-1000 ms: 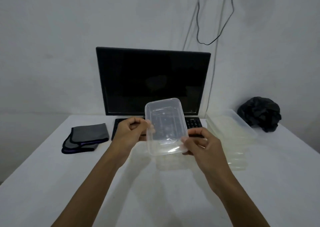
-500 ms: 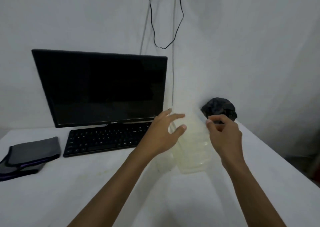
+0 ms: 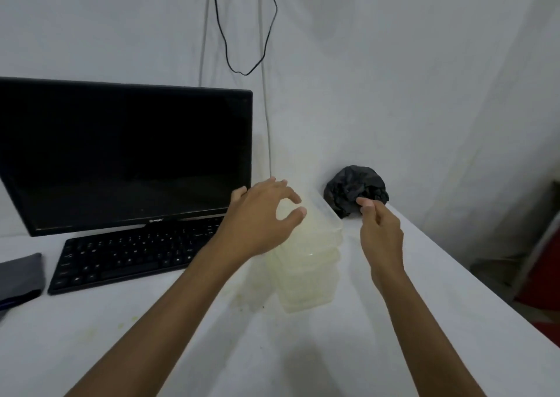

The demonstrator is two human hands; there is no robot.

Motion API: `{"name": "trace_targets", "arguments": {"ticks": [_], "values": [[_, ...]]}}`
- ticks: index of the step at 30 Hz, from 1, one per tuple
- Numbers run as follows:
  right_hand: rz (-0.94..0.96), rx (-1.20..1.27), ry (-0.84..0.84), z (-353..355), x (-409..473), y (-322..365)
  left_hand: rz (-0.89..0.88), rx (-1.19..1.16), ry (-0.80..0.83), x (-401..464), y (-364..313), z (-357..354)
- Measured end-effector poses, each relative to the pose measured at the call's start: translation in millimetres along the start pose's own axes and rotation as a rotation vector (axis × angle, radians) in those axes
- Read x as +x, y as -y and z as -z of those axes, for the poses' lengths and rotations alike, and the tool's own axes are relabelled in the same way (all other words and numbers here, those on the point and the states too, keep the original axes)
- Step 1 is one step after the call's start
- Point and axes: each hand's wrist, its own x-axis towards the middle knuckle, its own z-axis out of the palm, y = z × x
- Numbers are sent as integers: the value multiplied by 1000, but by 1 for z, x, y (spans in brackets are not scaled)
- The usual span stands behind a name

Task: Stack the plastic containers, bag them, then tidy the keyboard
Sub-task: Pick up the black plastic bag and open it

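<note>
A stack of clear plastic containers (image 3: 309, 263) stands on the white table, right of centre. My left hand (image 3: 263, 214) hovers over the stack's left side with fingers spread, holding nothing. My right hand (image 3: 380, 230) is just right of the stack, fingers loosely curled and empty, apart from the rim. A crumpled black plastic bag (image 3: 354, 190) lies behind my right hand by the wall. The black keyboard (image 3: 130, 254) lies left of the stack, in front of the monitor.
A black monitor (image 3: 127, 154) stands at the back left, with cables (image 3: 242, 33) hanging on the wall behind. A folded grey cloth (image 3: 18, 275) lies at the far left. The white table's (image 3: 454, 321) right edge drops off toward a red object on the floor.
A second ago both hands held one clear container up. It now sits on the stack and both hands have let go. The view has turned right.
</note>
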Motion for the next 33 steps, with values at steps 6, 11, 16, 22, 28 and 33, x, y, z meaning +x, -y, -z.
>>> {"name": "trace_targets", "arguments": {"ticks": [6,11,16,22,28,33], "values": [[-99,-67,196,-16,81,-38,24,44,202,26,1,-13],[-213,-242,220,-44,136,-72,35,5,180,29,5,-17],[-243,-295,171,-64,157,-86,33,-1,181,32,9,-21],[-159,-70,98,-59,132,-83,22,-18,176,31,10,-22],[-54,4,-23,-31,93,-38,20,-13,184,26,9,-20],[44,42,-84,-1,58,7,22,-7,194,23,2,-18]]}}
